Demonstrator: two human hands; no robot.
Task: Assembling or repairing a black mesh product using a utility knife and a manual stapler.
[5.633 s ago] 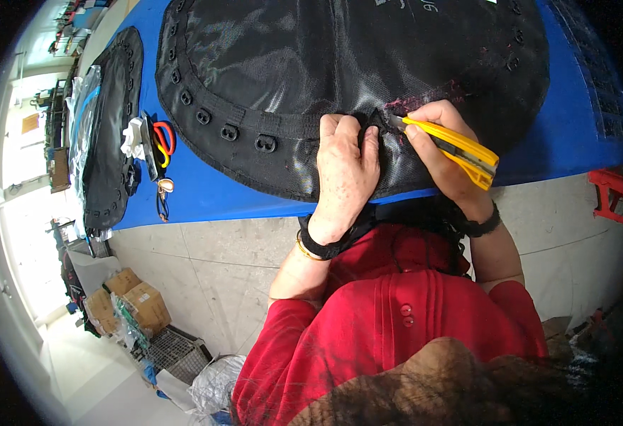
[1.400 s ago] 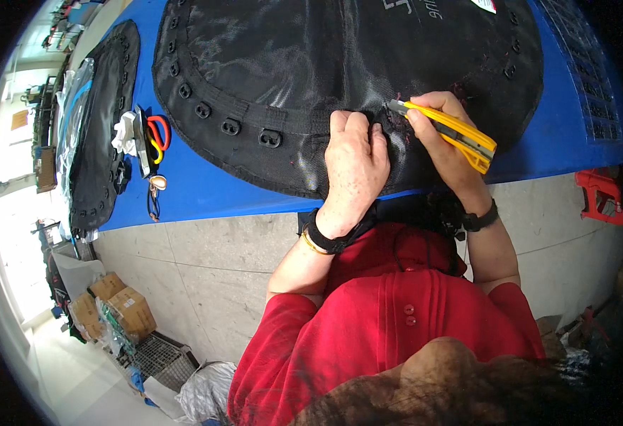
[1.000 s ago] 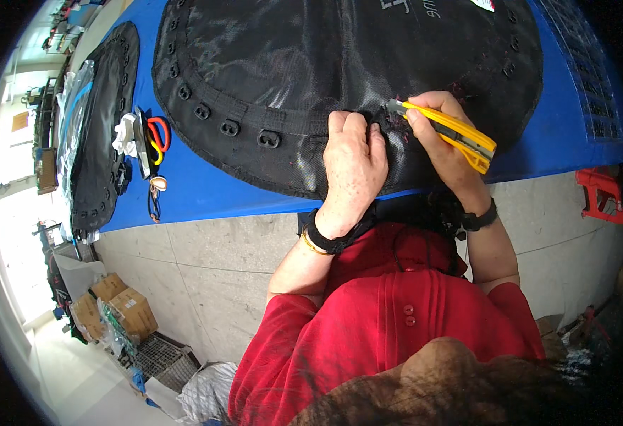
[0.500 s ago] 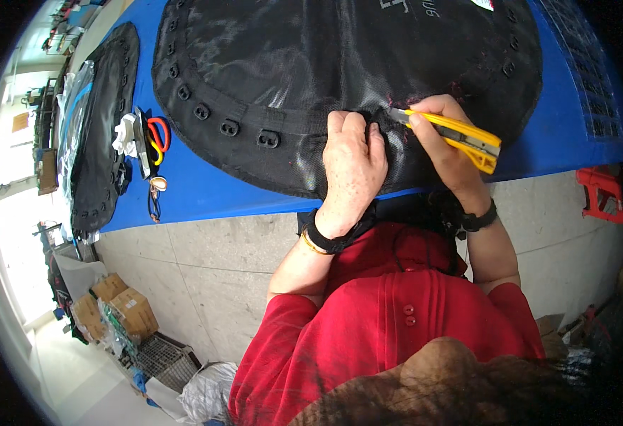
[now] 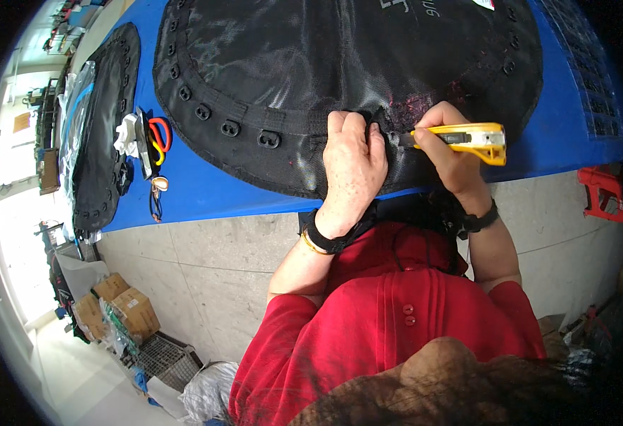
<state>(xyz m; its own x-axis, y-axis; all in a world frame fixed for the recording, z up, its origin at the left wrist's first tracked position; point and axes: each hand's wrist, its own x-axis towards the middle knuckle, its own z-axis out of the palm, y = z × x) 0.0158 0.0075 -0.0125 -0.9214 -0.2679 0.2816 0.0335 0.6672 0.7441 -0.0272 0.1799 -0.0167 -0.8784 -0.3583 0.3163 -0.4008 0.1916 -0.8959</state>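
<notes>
A large rounded sheet of black mesh fabric lies before me, with black plastic rings sewn along its banded rim. My left hand is closed on the near band of the sheet, fingers curled into it. In my right hand is a yellow utility knife. Its blade points left and meets the band just right of my left fingers; the exact contact of the tip is hard to make out. Reddish thread bits are scattered on the mesh just beyond the blade.
The sheet rests on a blue table. To the left lie orange-and-yellow-handled scissors, a white crumpled scrap and another black ringed sheet. A red plastic stool stands at right, cardboard boxes on the floor at lower left.
My right hand has shifted slightly down toward me, and the knife has turned from a slant to nearly level. More reddish threads show on the mesh. My left hand stays put.
</notes>
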